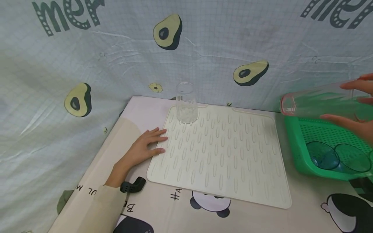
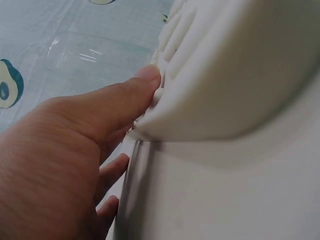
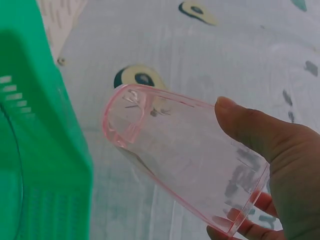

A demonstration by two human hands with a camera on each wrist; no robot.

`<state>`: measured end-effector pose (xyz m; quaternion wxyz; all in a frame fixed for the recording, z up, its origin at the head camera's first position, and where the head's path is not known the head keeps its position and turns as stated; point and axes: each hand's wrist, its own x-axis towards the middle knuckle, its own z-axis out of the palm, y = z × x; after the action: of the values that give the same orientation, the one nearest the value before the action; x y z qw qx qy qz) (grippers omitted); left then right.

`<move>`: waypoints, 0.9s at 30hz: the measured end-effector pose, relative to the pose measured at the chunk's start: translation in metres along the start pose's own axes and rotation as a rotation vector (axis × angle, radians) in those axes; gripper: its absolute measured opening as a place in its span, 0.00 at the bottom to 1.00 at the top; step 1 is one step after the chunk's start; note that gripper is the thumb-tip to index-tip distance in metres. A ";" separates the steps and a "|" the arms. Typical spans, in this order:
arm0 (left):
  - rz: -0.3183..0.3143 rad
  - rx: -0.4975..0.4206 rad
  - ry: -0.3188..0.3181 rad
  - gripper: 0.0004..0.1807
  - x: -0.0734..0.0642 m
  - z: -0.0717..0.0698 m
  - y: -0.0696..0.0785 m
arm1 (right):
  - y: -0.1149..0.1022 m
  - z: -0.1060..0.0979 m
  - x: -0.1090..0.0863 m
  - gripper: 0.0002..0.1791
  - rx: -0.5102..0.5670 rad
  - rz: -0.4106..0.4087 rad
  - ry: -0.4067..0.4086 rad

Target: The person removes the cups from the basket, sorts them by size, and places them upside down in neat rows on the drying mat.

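A clear glass tumbler tinted pink point(image 1: 317, 102) is held nearly sideways by my right hand point(image 1: 361, 108), above the green basket. In the right wrist view the thumb lies along one side of the pink tumbler point(image 3: 180, 145), and the other fingers show partly behind its near end. My left hand point(image 1: 145, 145) lies with spread fingers at the left edge of a cream ridged mat point(image 1: 224, 155). Its thumb touches the mat's edge point(image 2: 200, 110) in the left wrist view. A clear glass point(image 1: 186, 103) stands upright on the mat's back left corner.
The green basket point(image 1: 297, 155) at the right contains bluish glasses, one of them a blue glass point(image 1: 322, 157). A patterned cloth point(image 1: 204, 64) hangs behind the table point(image 1: 163, 216). A black band point(image 1: 134, 185) is at my left wrist.
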<state>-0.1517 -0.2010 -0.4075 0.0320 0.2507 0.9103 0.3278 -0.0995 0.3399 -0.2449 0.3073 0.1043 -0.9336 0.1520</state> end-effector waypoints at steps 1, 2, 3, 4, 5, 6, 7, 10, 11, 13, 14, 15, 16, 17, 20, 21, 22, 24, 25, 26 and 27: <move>-0.004 0.008 -0.003 0.29 0.000 0.000 0.001 | -0.007 0.000 0.000 0.38 0.020 0.004 -0.003; -0.008 0.013 -0.005 0.29 0.000 -0.001 0.002 | -0.014 0.000 0.000 0.37 0.029 0.001 -0.003; -0.013 0.022 -0.006 0.29 0.000 -0.001 0.004 | -0.019 0.001 0.000 0.37 0.043 -0.003 -0.001; -0.019 0.029 -0.007 0.29 0.000 -0.001 0.005 | -0.022 0.002 0.000 0.36 0.061 -0.010 0.002; -0.027 0.037 -0.007 0.29 0.001 -0.001 0.007 | -0.024 0.003 0.000 0.36 0.083 -0.021 0.008; -0.034 0.046 -0.007 0.29 0.001 -0.001 0.008 | -0.026 0.005 0.000 0.37 0.111 -0.028 0.013; -0.044 0.054 -0.004 0.29 0.001 -0.001 0.010 | -0.028 0.006 0.000 0.39 0.144 -0.039 0.022; -0.066 0.087 0.018 0.28 0.002 -0.002 0.016 | -0.034 0.011 0.000 0.48 0.219 -0.085 0.055; -0.071 0.101 0.029 0.27 0.003 -0.001 0.019 | -0.036 0.013 0.000 0.51 0.229 -0.103 0.065; -0.075 0.122 0.060 0.26 0.005 -0.001 0.023 | -0.041 0.017 0.000 0.52 0.241 -0.120 0.080; -0.071 0.134 0.076 0.25 0.006 -0.001 0.026 | -0.043 0.019 -0.001 0.51 0.242 -0.131 0.083; -0.063 0.143 0.092 0.25 0.007 -0.001 0.029 | -0.046 0.020 -0.001 0.51 0.242 -0.137 0.090; -0.054 0.151 0.106 0.24 0.007 -0.001 0.032 | -0.048 0.022 -0.002 0.50 0.237 -0.143 0.090; -0.043 0.156 0.121 0.24 0.008 -0.001 0.036 | -0.051 0.023 -0.002 0.50 0.234 -0.152 0.086; 0.015 0.162 0.158 0.25 0.010 -0.002 0.048 | -0.057 0.028 -0.003 0.49 0.229 -0.178 0.073; 0.037 0.155 0.169 0.25 0.011 -0.003 0.053 | -0.059 0.029 -0.003 0.48 0.222 -0.185 0.068; 0.061 0.143 0.179 0.26 0.012 -0.003 0.057 | -0.061 0.030 -0.002 0.48 0.218 -0.196 0.064; 0.101 0.114 0.192 0.26 0.014 -0.003 0.065 | -0.065 0.033 -0.002 0.47 0.231 -0.207 0.059; 0.118 0.091 0.197 0.26 0.015 -0.003 0.068 | -0.067 0.035 -0.002 0.47 0.243 -0.209 0.057; 0.131 0.064 0.198 0.26 0.017 -0.003 0.071 | -0.069 0.036 -0.002 0.47 0.253 -0.212 0.051; 0.141 0.034 0.199 0.26 0.018 -0.002 0.074 | -0.072 0.037 -0.001 0.46 0.266 -0.217 0.046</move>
<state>-0.1356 -0.1450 -0.3585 -0.0858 0.2809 0.8945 0.3371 -0.0979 0.2603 -0.2584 0.3265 0.2408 -0.8812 0.2427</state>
